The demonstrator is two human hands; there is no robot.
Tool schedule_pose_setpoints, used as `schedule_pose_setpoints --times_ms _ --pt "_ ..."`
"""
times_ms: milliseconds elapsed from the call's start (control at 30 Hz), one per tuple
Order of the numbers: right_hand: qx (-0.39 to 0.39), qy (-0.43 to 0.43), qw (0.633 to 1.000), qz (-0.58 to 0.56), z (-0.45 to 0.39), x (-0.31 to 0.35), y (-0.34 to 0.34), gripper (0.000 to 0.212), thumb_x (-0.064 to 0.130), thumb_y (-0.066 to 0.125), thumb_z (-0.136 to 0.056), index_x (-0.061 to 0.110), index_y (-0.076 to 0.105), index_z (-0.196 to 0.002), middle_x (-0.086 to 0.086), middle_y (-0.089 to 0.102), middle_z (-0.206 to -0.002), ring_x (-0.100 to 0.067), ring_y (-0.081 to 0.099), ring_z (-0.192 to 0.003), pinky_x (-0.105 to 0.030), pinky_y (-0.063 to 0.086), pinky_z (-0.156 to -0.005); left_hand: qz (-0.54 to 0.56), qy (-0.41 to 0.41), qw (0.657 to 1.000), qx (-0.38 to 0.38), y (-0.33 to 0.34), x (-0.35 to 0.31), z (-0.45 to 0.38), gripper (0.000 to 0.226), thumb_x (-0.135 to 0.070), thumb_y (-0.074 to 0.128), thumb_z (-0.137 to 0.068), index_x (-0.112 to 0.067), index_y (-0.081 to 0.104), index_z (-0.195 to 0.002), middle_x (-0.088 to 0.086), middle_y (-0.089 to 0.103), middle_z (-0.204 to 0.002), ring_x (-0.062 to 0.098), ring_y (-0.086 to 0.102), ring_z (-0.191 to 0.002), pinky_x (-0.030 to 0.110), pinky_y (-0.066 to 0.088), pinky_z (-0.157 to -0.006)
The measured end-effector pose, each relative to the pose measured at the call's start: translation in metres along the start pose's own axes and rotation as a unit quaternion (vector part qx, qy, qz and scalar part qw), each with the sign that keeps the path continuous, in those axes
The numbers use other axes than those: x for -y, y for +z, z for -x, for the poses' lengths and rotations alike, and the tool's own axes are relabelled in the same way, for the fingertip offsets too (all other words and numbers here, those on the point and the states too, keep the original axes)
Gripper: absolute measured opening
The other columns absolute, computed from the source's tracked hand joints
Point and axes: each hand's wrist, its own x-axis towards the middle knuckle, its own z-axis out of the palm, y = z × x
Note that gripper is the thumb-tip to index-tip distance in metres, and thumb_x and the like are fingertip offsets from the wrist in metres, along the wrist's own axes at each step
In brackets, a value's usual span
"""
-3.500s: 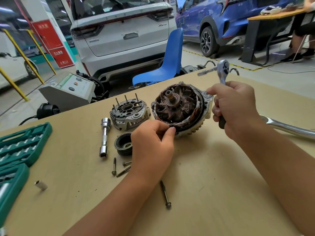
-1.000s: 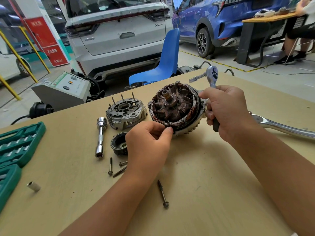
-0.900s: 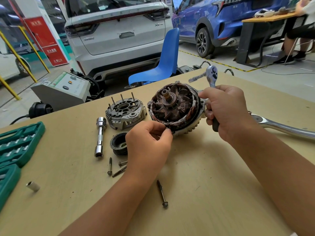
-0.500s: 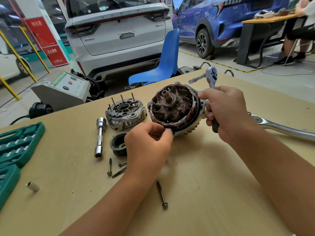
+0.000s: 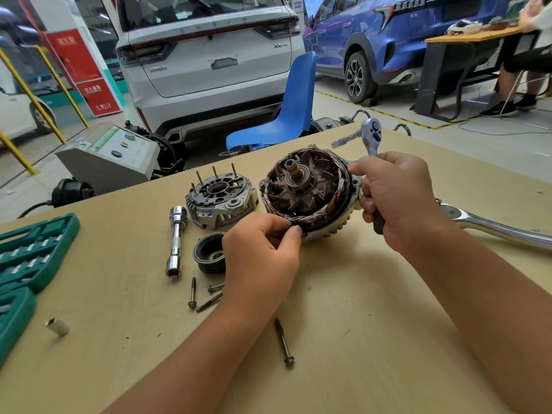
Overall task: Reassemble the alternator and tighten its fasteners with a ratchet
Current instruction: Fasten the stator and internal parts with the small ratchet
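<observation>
The open alternator body (image 5: 307, 194) sits mid-table (image 5: 358, 339), tilted toward the viewer. The left hand (image 5: 263, 258) pinches its near winding edge; the right hand (image 5: 397, 201) clenches the ratchet (image 5: 371, 135) against its right side. The rear cover (image 5: 221, 201), pulley (image 5: 209, 256), socket extension (image 5: 176, 240) and loose bolts (image 5: 283, 342) lie left and near.

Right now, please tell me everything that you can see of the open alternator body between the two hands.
The alternator body lies on the tan table, its open face tilted toward the camera. A ribbed silver housing rings copper-brown windings, rusty rotor claws and a central shaft stub. The left hand pinches its near rim; the right hand, gripping the ratchet, rests against its right edge. The rear cover lies apart, to its left.
</observation>
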Motion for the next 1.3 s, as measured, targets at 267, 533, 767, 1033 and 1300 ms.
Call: schedule_pose_setpoints --times_ms 267,533,767,1033,1300 --pt "0.030 -0.125 0.992 0.004 0.005 0.013 -0.003 0.042 0.042 0.058 -0.101 0.010 0.062 -0.074 -0.003 0.045 -0.046 -0.016 0.036 -0.030 -0.021 0.032 -0.036 -0.016 0.007 1.000 -0.010 0.000 0.000 0.000 0.010 -0.021 0.084 -0.084 -0.023 0.077 -0.077 -0.012 0.067 -0.064 0.004 0.062 -0.058 0.018 0.049 -0.055" --pt "0.165 -0.314 0.900 0.254 0.042 0.045 -0.026 0.024 0.041 0.062 -0.093 0.026 0.069 -0.076 0.002 0.059 -0.050 -0.010 0.048 -0.038 -0.021 0.035 -0.040 -0.014 -0.008 1.000 -0.016 0.002 0.000 0.000 0.017 -0.032 0.084 -0.083 -0.023 0.076 -0.071 -0.011 0.066 -0.059 0.006 0.063 -0.058 0.018 0.047 -0.052" --pt "0.205 -0.290 0.858 0.371 0.067 0.069 -0.022 0.035 0.058 0.058 -0.086 0.026 0.072 -0.078 0.000 0.055 -0.055 -0.017 0.049 -0.050 -0.039 0.043 -0.050 -0.006 0.021 0.999 0.023 -0.003 0.005 -0.003 0.012 -0.022 0.081 -0.087 -0.021 0.078 -0.075 -0.012 0.067 -0.064 0.006 0.061 -0.061 0.014 0.043 -0.053" --pt "0.225 -0.194 0.808 0.509 0.068 0.077 -0.013 0.040 0.064 0.050 -0.082 0.029 0.068 -0.075 0.026 0.058 -0.068 0.000 0.051 -0.057 -0.028 0.036 -0.051 0.003 0.000 0.999 0.042 -0.007 0.008 -0.001 0.006 -0.026 0.086 -0.081 -0.025 0.081 -0.085 -0.015 0.071 -0.071 0.001 0.065 -0.065 0.015 0.049 -0.059" --pt "0.240 -0.189 0.777 0.551 0.069 0.083 0.004 0.038 0.059 0.058 -0.090 0.025 0.068 -0.076 0.003 0.057 -0.062 -0.016 0.055 -0.057 -0.036 0.046 -0.054 0.009 -0.006 0.999 0.042 -0.005 0.009 -0.002 0.007 -0.025 0.086 -0.081 -0.021 0.081 -0.083 -0.010 0.072 -0.073 0.005 0.066 -0.066 0.028 0.055 -0.065"
